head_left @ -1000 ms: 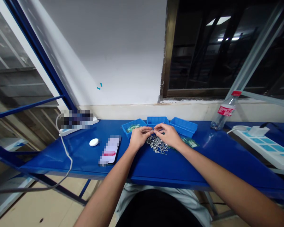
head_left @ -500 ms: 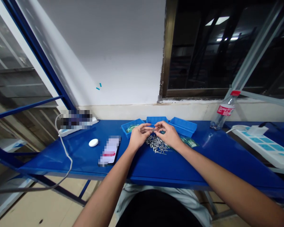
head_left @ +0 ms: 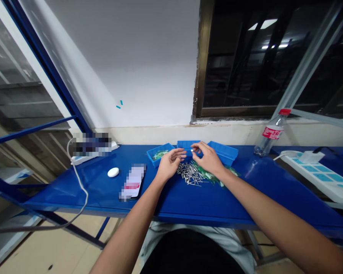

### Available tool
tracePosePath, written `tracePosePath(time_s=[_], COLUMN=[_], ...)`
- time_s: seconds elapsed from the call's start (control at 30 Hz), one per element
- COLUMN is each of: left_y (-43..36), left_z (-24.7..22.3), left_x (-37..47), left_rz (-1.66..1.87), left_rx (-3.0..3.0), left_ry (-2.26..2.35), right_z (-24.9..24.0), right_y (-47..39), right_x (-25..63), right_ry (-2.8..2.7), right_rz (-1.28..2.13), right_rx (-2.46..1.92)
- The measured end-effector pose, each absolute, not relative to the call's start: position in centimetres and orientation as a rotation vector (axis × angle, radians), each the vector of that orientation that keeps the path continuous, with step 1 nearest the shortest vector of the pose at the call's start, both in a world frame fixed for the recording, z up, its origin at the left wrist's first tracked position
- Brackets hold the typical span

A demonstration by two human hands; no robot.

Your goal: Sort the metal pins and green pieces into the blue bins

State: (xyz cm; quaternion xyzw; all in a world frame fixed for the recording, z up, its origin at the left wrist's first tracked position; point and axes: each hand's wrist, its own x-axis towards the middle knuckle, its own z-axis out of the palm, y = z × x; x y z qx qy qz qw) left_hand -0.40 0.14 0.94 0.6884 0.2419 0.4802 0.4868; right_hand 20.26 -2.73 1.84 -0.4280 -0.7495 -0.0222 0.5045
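A pile of silver metal pins (head_left: 190, 174) lies on the blue table, just below both hands. My left hand (head_left: 169, 163) hovers at the pile's left edge, fingers apart, with nothing seen in it. My right hand (head_left: 207, 158) is above the pile's right side; a small whitish round piece (head_left: 192, 150) shows at its fingertips. Green plastic bags (head_left: 231, 171) lie under and beside the right hand. Behind stand a left blue tray (head_left: 152, 153) with green-and-white contents, a middle blue tray (head_left: 185, 144) and a right blue tray (head_left: 227, 151).
A phone (head_left: 133, 180) and a white oval object (head_left: 113, 172) lie left of the hands. A red-capped bottle (head_left: 271, 133) stands back right, near a power strip (head_left: 322, 175). Another strip (head_left: 108, 148) and a cable (head_left: 81, 186) are at the left.
My hands have come apart at the fingertips. The right hand has shifted right and opened up somewhat, with the small whitish piece now visible. The green bags look more spread beneath it.
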Motion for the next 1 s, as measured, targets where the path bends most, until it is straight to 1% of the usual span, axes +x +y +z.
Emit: tracePosePath(time_s=[0.17,0.27,0.37,0.57,0.67,0.77,0.9,1.0], left_y=[0.9,1.0,0.9,0.7,0.7,0.7,0.4,0.2], left_z=[0.4,0.5,0.7,0.9,0.9,0.9,1.1,1.3], left_x=[-0.7,-0.9,-1.0,-1.1,-1.2,-1.2,-1.3,-1.2], left_rz=[1.294,1.342,1.368,1.365,1.363,1.368,1.358,1.357], left_rx=[1.687,1.672,1.656,1.669,1.689,1.712,1.77,1.795], left_ry=[0.766,0.813,0.839,0.862,0.873,0.896,0.938,0.952], right_z=[1.5,1.1,0.8,0.3,0.2,0.4,0.3,0.0], right_y=[-0.1,0.9,1.0,-0.5,-1.1,-1.0,-0.2,0.1], right_x=[22.5,23.3,23.4,21.5,20.6,20.9,22.7,23.8], right_ry=[-1.699,-1.764,-1.869,-2.129,-2.234,-2.18,-1.988,-1.957], right_rz=[-0.208,-0.25,-0.232,-0.074,-0.087,-0.201,-0.451,-0.523], right_rx=[-1.178,-1.246,-1.256,-1.161,-1.127,-1.177,-1.404,-1.484])
